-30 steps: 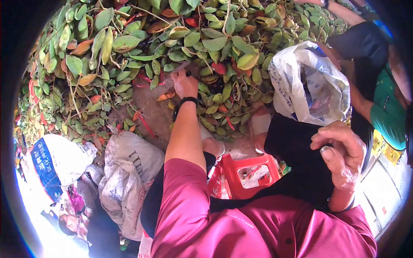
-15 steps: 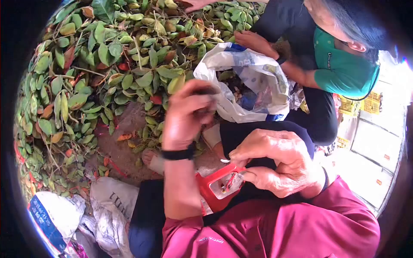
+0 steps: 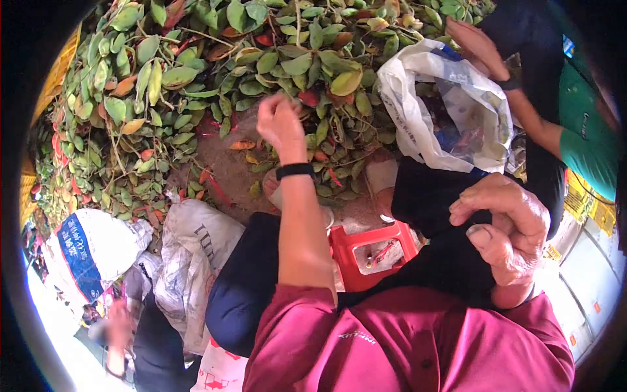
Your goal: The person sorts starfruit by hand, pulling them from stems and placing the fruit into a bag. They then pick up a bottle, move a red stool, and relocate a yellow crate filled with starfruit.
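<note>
My left hand [image 3: 281, 127], with a black band on its wrist, is over bare ground beside the heap of green leaves [image 3: 179, 77]. Its fingers are curled, and whatever they hold is too small or hidden to name. To the right, my right hand [image 3: 506, 228] is raised above my dark-clothed leg. Thumb and forefinger are bent toward each other; anything between them is too small to make out. Below and between my hands stands a red plastic stool [image 3: 358, 277] with small things in its opening. An open white bag [image 3: 405, 114] lies beyond my knee.
At the upper right, a person in a green shirt [image 3: 588, 137] has a hand [image 3: 477, 46] beside the bag. Another person's blurred hand [image 3: 119, 326] shows at lower left. White sacks [image 3: 196, 242] lie left of my leg. Pale boxes [image 3: 597, 261] stand at the right edge.
The view has shifted, so the leaves and sacks sit differently. My left hand has moved away from the bag, toward the leaves. My right hand is now farther from the stool.
</note>
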Tool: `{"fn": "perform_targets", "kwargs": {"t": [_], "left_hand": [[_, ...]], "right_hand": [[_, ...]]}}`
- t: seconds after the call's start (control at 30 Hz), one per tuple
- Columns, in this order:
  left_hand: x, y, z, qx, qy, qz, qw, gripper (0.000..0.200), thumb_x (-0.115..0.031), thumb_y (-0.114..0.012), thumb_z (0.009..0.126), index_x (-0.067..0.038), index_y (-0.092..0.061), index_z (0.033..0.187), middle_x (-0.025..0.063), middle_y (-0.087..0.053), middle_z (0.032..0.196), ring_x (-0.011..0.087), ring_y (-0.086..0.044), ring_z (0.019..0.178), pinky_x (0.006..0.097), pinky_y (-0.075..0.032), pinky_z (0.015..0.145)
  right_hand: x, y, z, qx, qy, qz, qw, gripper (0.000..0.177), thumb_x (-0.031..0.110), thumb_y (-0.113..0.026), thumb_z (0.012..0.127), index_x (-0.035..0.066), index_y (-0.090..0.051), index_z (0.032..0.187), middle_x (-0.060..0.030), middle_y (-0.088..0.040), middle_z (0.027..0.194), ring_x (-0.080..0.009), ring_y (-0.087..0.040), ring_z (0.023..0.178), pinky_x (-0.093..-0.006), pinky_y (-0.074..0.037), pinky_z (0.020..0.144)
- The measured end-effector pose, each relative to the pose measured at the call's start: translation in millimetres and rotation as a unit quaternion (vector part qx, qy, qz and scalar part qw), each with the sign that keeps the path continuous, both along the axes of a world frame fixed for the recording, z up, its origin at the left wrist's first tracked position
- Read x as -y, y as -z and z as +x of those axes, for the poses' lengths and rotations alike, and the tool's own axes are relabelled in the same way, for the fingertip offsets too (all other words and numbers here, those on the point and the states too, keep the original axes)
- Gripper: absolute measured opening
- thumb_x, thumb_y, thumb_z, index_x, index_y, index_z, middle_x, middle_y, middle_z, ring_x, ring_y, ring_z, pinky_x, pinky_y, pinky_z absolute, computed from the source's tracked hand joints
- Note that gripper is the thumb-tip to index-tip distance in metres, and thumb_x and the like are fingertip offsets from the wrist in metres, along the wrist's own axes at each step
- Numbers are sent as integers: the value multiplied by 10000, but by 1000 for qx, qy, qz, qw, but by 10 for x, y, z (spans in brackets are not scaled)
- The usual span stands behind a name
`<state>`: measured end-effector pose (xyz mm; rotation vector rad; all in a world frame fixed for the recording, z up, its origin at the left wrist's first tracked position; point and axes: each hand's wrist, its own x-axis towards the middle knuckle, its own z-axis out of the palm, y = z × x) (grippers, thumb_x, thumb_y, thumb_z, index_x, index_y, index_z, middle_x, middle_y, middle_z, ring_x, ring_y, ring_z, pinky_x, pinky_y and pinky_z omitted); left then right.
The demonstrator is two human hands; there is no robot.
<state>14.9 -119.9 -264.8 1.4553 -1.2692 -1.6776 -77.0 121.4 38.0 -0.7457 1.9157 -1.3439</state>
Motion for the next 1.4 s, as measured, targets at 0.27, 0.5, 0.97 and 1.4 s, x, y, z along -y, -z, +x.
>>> {"fn": "perform_targets", "kwargs": {"t": [0.27,0.5,0.97,1.4], "left_hand": [[139,1041,602,464,390,-188,772,400,-101,-616,788,4,-609,1173,253,-627,1149,449,-646,994,531,-538,787],[281,665,377,528,606,-112,584,486,-258,-680,751,-4,-626,1163,272,-667,1135,436,-646,1053,505,-524,909],[39,1220,556,221,430,4,875,714,-285,-809,699,71,-515,1243,252,-619,1202,388,-615,1104,428,-492,954],[16,1403,434,-169,83,488,852,328,-282,-610,930,-95,-640,1198,52,-674,1168,241,-629,1058,420,-493,935]], "right_hand": [[90,106,-69,-2,26,37,999,255,75,-722,819,-39,-677,1042,-152,-683,915,-211,-661,779,-318,-525,709],[204,129,-105,-31,7,54,998,253,130,-735,811,-37,-688,994,-142,-689,867,-207,-658,735,-316,-524,699],[230,154,-23,-36,15,63,997,293,185,-741,815,-42,-689,992,-145,-703,872,-212,-669,740,-315,-529,701],[318,176,55,-24,40,81,996,305,206,-734,817,-40,-687,989,-143,-690,865,-206,-653,745,-314,-516,706]]}}
